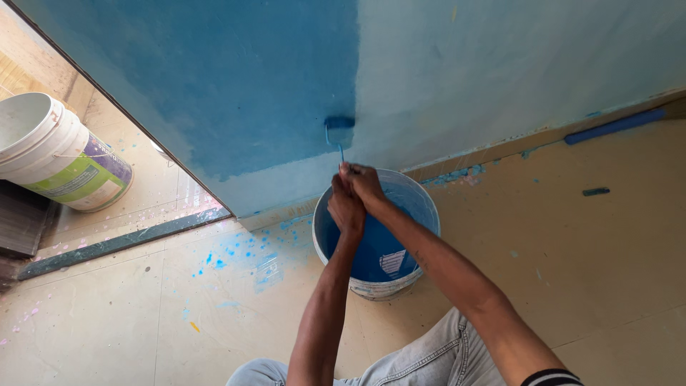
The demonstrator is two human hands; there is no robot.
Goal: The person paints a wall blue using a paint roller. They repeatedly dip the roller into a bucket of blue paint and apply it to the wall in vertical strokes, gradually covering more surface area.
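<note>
While both hands, left (347,209) and right (364,183), clamp their fingers on the roller (339,130) handle, its head presses the wall (500,78) at the dark paint's edge; the bucket (429,207) sits directly below, probably catching drips.

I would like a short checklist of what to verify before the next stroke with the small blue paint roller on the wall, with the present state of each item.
1. Grip: left hand and right hand both closed on the handle of the small blue paint roller: ok.
2. Roller contact: it seems to lie against the blue painted wall, at the edge of the dark patch: ok.
3. Paint supply: white plastic bucket with blue paint stands directly below the hands: ok.
4. Paint load on the roller: cannot tell.
5. Floor cleanliness: blue splashes on the beige floor left of the bucket: not ok.
6. Lower wall strip above the floor: paler, uncovered: not ok.
</note>
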